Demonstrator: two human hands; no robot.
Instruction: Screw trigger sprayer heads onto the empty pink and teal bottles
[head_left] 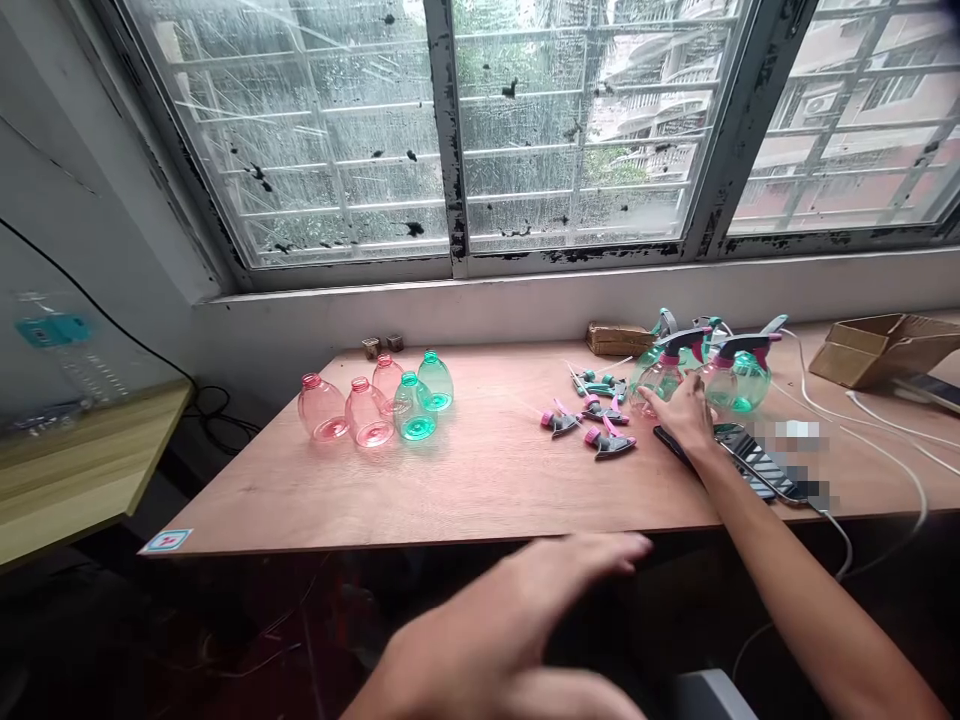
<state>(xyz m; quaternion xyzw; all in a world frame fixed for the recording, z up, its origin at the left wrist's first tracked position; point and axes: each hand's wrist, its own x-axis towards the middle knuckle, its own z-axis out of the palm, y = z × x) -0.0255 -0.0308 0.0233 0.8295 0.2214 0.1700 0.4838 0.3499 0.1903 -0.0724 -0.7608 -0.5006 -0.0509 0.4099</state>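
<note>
My right hand (686, 415) reaches across the wooden table (465, 480) and rests against the base of an assembled green spray bottle (660, 375); its fingers curl around the bottle's near side. A second assembled bottle (739, 375) stands just right of it. My left hand (517, 630) hovers low in front of the table's near edge, blurred, fingers stretched out flat and holding nothing. Several loose spray triggers (600, 420) lie left of my right hand. Pink bottles (352, 410) and green bottles (424, 395) without tops stand at the table's left.
A dark phone (750, 460) with a white cable lies under my right forearm. A cardboard box (877, 345) sits at the far right, a small woven tray (619, 340) behind the bottles. A lower wooden desk (75, 460) stands to the left. Windows run behind.
</note>
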